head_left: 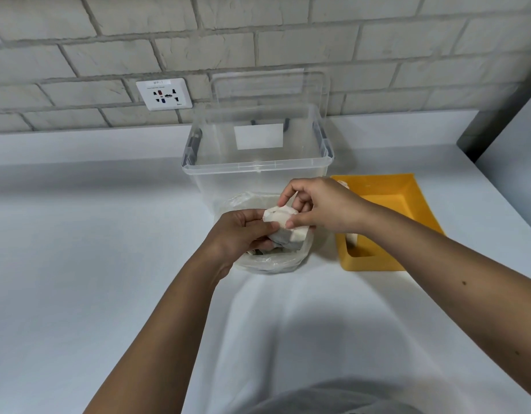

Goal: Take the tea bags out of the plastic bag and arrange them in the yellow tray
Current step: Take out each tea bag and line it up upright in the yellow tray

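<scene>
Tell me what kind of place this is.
Probably a kitchen or pantry counter, indoors: a white countertop runs along a grey brick-faced wall with a wall socket, and a clear storage bin and a yellow tray stand on it. The tea bags fit that too.

I see a clear glossy plastic bin point(258, 162), a matt yellow plastic tray point(374, 261), papery white tea bags point(283, 222), a thin filmy plastic bag point(270, 262) and a rough brick wall point(258, 40).
</scene>
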### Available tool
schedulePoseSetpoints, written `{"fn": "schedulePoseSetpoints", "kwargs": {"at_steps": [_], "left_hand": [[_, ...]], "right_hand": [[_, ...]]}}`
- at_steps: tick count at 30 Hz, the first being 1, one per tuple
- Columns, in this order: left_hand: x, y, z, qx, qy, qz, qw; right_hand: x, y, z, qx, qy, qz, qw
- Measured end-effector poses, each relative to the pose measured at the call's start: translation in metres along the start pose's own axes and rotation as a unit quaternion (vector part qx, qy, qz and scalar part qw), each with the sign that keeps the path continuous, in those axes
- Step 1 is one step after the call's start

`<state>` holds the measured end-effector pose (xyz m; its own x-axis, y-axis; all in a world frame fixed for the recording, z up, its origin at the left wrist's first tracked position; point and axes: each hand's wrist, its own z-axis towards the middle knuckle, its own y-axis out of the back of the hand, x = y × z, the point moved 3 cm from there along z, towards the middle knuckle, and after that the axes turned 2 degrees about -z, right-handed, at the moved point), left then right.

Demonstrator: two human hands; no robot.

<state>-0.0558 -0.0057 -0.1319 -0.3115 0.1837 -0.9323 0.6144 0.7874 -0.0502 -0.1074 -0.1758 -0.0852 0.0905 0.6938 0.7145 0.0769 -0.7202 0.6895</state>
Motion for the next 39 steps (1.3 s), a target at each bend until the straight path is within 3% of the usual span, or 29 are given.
{"fn": "schedulePoseSetpoints", "kwargs": {"at_steps": [6, 11, 19, 25, 29, 35, 39], "left_hand": [[-0.002, 0.006, 0.000, -0.045, 0.003, -0.042, 0.998], [-0.001, 0.005, 0.000, -0.061, 0.008, -0.045, 0.997], [-0.004, -0.004, -0.006, -0.011, 0.009, -0.084, 0.996], [-0.011, -0.003, -0.012, 0.017, -0.012, -0.065, 0.998], [-0.009, 0.000, -0.007, -0.021, -0.019, -0.029, 0.999], [-0.009, 0.018, 0.000, -0.124, -0.029, -0.031, 0.991], [-0.012, 0.036, 0.001, -0.181, -0.060, -0.045, 0.981]], "right_hand": [[-0.001, 0.009, -0.009, 0.048, -0.018, -0.009, 0.999], [0.014, 0.015, -0.020, 0.142, -0.003, 0.043, 0.989], [0.010, 0.006, 0.002, 0.004, -0.013, 0.050, 0.999], [0.006, -0.001, 0.011, -0.040, -0.020, 0.060, 0.997], [0.008, -0.004, 0.017, -0.053, -0.020, 0.054, 0.997], [-0.002, -0.011, 0.024, -0.119, -0.033, 0.166, 0.978], [-0.019, -0.024, 0.021, -0.107, -0.041, 0.087, 0.990]]}}
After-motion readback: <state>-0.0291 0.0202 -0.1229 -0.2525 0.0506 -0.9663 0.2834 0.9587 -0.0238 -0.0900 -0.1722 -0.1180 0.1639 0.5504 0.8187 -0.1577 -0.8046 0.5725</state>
